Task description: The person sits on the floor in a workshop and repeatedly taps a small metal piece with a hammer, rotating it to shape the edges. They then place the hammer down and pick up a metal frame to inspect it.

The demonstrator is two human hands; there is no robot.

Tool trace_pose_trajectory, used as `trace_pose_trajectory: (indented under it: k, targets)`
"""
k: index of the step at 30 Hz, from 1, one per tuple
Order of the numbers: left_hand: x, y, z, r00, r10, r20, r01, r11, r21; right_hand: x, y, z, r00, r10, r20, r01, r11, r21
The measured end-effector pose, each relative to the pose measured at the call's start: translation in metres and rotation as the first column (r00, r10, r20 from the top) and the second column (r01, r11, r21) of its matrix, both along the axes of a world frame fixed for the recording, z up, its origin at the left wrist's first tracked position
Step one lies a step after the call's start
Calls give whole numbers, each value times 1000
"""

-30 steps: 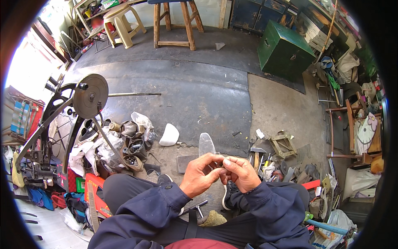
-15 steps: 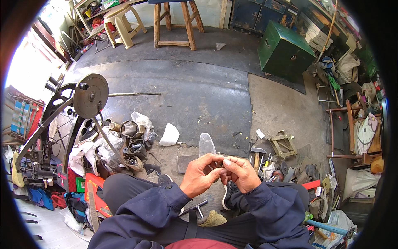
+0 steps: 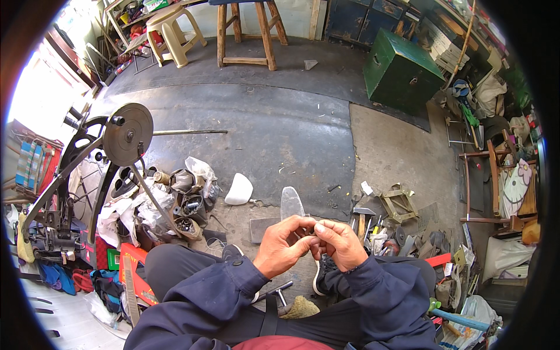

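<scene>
My left hand (image 3: 282,247) and my right hand (image 3: 343,244) meet in front of my lap, thumbs and fingers pinched together. Whatever they hold between the fingertips is tiny and mostly hidden by the fingers, so its kind does not show. Just beyond my left fingers lies a translucent sole-shaped piece (image 3: 290,202), and a flat grey block (image 3: 261,229) rests beside it. On the floor past these is a white curved piece (image 3: 238,189). A hammer (image 3: 363,212) with a wooden handle stands to the right of my right hand.
A cast-iron hand-cranked machine (image 3: 128,135) stands at left, near bags of shoes (image 3: 189,181). Below my hands are a T-shaped metal tool (image 3: 281,293) and a yellowish sponge-like lump (image 3: 302,307). Farther off are a green chest (image 3: 402,70), a wooden stool (image 3: 248,60) and a plastic stool (image 3: 172,35).
</scene>
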State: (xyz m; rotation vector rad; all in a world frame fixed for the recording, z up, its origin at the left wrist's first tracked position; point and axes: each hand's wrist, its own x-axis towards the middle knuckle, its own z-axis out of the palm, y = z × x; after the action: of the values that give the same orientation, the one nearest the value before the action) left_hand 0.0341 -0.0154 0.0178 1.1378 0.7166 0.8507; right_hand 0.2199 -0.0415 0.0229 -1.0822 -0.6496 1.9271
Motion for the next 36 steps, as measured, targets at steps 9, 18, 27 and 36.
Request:
trace_pose_trajectory:
  k: [9,18,27,36]
  targets:
    - [0,0,-3,999,3,-41,-3,1000,12,-1,0,1,1000,-1,15,1,1000,13]
    - [0,0,-2,999,15,-39,-14,1000,11,0,0,0,999,7,39,-8,1000,24]
    - [1,0,-1,1000,9,-25,-9,1000,8,0,0,-2,999,12,36,-13,999,36]
    - [-1,1,1,999,-12,-50,12,1000,1,-1,0,-3,999,8,45,-10,999,42]
